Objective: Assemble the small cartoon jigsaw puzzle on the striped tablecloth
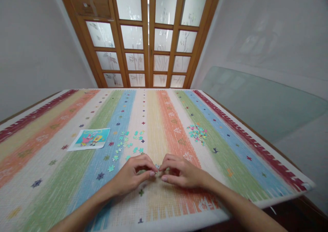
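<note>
My left hand (135,172) and my right hand (180,172) meet low over the table's middle, with fingers curled into pinches. Between the fingertips shows a small jigsaw puzzle piece (157,167), mostly hidden; whether it is one piece or two joined I cannot tell. Just beyond my left hand lie several loose turquoise and green puzzle pieces (125,139), spread apart. A denser heap of mixed puzzle pieces (197,133) sits farther off to the right. On the left rests a reference picture (91,138) of a yellow and a pink cartoon figure on turquoise.
A striped, patterned cloth (156,122) covers the table. Behind the far edge stand wooden doors (148,54) with frosted panes. A pale green glass-like panel (261,98) leans along the right wall, beside the table.
</note>
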### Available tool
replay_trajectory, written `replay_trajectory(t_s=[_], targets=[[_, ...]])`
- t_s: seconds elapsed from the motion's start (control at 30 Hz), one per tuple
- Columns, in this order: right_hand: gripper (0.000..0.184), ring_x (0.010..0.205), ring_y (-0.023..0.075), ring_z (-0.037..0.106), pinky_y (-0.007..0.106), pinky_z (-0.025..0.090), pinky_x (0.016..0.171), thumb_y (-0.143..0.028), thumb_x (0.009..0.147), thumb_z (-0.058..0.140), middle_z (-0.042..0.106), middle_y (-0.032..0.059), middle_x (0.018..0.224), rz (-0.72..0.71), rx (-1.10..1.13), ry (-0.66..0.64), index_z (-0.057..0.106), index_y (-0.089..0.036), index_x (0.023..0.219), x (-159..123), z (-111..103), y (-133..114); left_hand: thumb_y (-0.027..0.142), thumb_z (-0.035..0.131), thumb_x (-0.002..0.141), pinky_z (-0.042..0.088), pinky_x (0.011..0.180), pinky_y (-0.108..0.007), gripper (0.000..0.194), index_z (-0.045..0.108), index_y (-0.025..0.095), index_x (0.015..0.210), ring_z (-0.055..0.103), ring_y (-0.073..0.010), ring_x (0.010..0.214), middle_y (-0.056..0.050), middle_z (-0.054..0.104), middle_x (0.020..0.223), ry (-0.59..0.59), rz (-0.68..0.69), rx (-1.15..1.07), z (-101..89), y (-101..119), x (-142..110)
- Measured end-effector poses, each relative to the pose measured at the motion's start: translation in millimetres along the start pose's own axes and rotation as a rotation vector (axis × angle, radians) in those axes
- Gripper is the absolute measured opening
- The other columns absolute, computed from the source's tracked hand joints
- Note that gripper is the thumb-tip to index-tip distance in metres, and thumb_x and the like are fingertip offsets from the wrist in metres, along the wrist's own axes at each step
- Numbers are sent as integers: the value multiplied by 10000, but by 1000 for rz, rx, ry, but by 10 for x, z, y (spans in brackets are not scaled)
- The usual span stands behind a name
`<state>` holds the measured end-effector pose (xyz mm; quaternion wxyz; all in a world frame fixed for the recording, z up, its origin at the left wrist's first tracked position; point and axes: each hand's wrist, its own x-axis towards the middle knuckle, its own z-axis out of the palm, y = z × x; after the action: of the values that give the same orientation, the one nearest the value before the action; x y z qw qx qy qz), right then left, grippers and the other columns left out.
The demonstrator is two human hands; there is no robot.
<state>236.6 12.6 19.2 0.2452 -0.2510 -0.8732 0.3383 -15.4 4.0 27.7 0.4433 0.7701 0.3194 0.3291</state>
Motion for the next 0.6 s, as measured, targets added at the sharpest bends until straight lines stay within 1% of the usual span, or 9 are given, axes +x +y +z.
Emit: replay_trajectory(t_s=[0.07, 0.2, 0.33, 0.47, 0.53, 0.6], targets=[[199, 822, 145, 572, 298, 469, 768, -368, 960, 654, 618, 40, 927, -13, 29, -18, 696, -196, 1051, -8, 24, 10, 274, 679, 915, 487, 782, -314, 113, 781, 227, 901, 661, -178, 830, -44, 738, 872, -23, -42, -14, 44, 7, -14], [197, 794, 135, 566, 278, 468, 736, -382, 962, 658, 607, 30, 889, -31, 83, -10, 696, -189, 966, -14, 72, 29, 290, 688, 905, 498, 734, -284, 128, 772, 197, 878, 670, -162, 768, -43, 746, 846, -63, -140, -50, 110, 8, -45], [221, 780, 129, 557, 265, 458, 720, -378, 982, 628, 593, 24, 859, 6, 112, -12, 689, -184, 897, -8, 84, 14, 322, 684, 910, 505, 697, -270, 165, 763, 179, 885, 656, -154, 730, -50, 740, 831, -73, -163, -78, 151, -5, -71], [229, 772, 135, 556, 265, 450, 710, -369, 986, 605, 588, 25, 837, 38, 104, -6, 675, -179, 880, -6, 53, -16, 323, 659, 933, 519, 685, -282, 164, 746, 186, 912, 661, -159, 725, -46, 737, 832, -59, -112, -76, 168, -22, -74], [215, 740, 132, 546, 260, 442, 688, -354, 974, 607, 587, 21, 823, 69, 86, 12, 664, -180, 861, -9, 20, -11, 281, 641, 944, 523, 713, -301, 126, 736, 199, 952, 668, -166, 755, -44, 736, 856, -32, -49, 2, 149, -37, -71], [191, 701, 125, 531, 251, 427, 658, -327, 951, 620, 585, 14, 805, 121, 51, 38, 650, -179, 834, -12, -30, 10, 244, 629, 948, 520, 752, -327, 121, 719, 214, 1023, 660, -182, 810, -50, 724, 899, 4, 34, 138, 109, -59, -73]])
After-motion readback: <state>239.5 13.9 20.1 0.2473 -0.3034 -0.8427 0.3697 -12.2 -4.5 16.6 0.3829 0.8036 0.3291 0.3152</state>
